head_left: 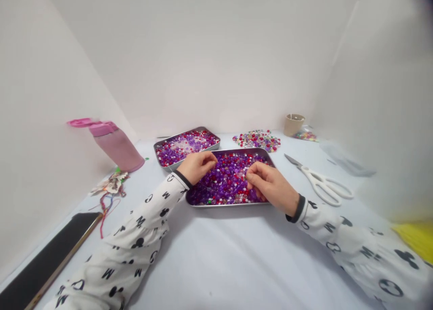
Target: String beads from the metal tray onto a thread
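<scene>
Beads [227, 182] of purple, red and white fill the steel tray [230, 205] directly beneath the person's hands, lying loose from wall to wall. Two white sleeves [142, 229] with black print reach in from the near side. The left hand [196, 167] hangs over the tray's far left corner, its fingers curled inward and meeting at the tips. The right hand [269, 187] sits lower over the beads, with its thumb and forefinger pinched together. Both hands look closed, but whatever they grasp is too fine to make out, perhaps a thread. Holding the fingertips this low over the tray is good practice, since anything that slips drops back among the beads. White-handled scissors [321, 181] lie to the right, while a dark flat device [50, 256] and tangled red cords [105, 215] lie to the left. Farther off are a second steel tray [186, 146], a tilted pink water bottle [115, 145], a loose spread of mixed beads [257, 141] and a tan cup [293, 125].
</scene>
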Motion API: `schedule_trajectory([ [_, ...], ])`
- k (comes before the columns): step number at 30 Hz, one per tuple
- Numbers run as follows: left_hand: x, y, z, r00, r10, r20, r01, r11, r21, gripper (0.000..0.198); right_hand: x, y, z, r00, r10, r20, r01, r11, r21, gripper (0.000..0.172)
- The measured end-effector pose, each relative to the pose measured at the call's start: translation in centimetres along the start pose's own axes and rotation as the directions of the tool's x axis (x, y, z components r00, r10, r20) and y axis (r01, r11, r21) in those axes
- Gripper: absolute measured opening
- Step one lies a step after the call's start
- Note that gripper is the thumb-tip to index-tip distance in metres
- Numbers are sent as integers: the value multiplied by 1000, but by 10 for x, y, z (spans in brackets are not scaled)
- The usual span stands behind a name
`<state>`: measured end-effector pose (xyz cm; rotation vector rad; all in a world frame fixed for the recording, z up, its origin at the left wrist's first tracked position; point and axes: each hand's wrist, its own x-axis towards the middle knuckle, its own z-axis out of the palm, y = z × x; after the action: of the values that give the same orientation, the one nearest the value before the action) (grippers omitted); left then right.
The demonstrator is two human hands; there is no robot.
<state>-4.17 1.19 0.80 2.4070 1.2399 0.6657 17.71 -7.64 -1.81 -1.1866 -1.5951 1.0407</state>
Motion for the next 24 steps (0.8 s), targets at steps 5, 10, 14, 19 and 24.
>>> schedule_trajectory([
  [5,-3,6,5,999,37,18,-41,956,292,11,0,1,1,998,-1,-59,-1,1000,-31,10],
  [10,-5,14,13,996,73,48,-86,919,384,11,2,2,1,994,7,-106,-8,1000,-4,5],
  [14,3,21,24,994,96,46,-107,907,408,13,3,4,0,996,10,-89,-8,1000,22,4],
  [19,17,25,37,982,112,153,-170,881,443,13,3,4,0,996,11,-89,-11,1000,8,6],
  [24,20,21,38,982,126,139,-173,896,408,14,4,5,1,994,18,-111,-18,1000,-2,6],
])
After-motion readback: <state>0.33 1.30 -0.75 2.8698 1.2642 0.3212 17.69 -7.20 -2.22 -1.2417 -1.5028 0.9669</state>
